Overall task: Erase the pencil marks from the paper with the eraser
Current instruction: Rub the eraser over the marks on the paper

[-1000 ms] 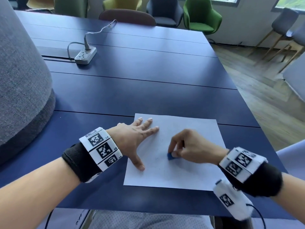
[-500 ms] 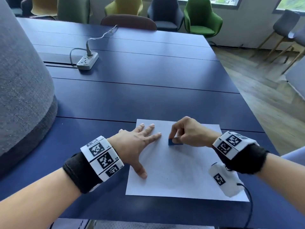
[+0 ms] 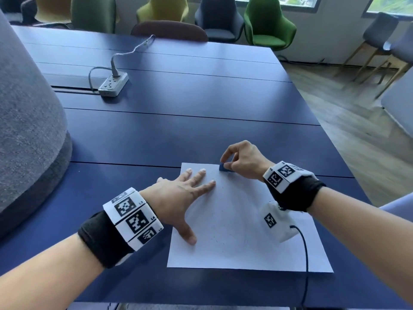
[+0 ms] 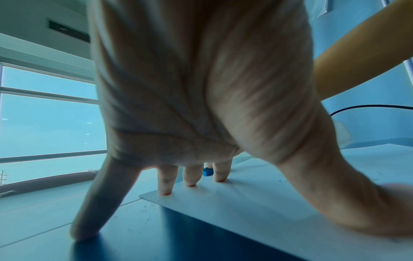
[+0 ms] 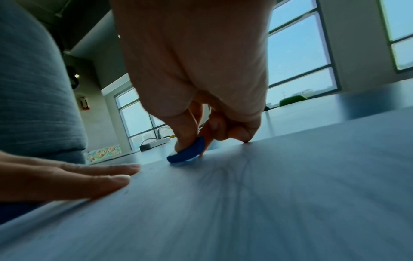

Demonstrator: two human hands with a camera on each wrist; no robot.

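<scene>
A white sheet of paper (image 3: pixel 241 231) lies on the dark blue table (image 3: pixel 178 108) near its front edge. Faint pencil marks and crumbs show in the sheet's middle. My left hand (image 3: pixel 185 193) lies flat with spread fingers on the paper's left side, pressing it down; its fingertips (image 4: pixel 190 181) rest on the sheet. My right hand (image 3: pixel 241 159) pinches a small blue eraser (image 3: pixel 224 167) and presses it on the paper at the far edge. In the right wrist view the eraser (image 5: pixel 187 152) sits between thumb and fingers, touching the paper (image 5: pixel 245 203).
A white power strip (image 3: pixel 114 83) with its cable lies at the far left of the table. A large grey fabric shape (image 3: pixel 26 130) rises at the left. Several chairs (image 3: pixel 266 23) stand behind the table. A black cable (image 3: pixel 305 253) hangs from my right wrist over the paper.
My right hand has slid the eraser away from me, from the paper's middle to its far edge. The left hand has stayed pressed on the sheet.
</scene>
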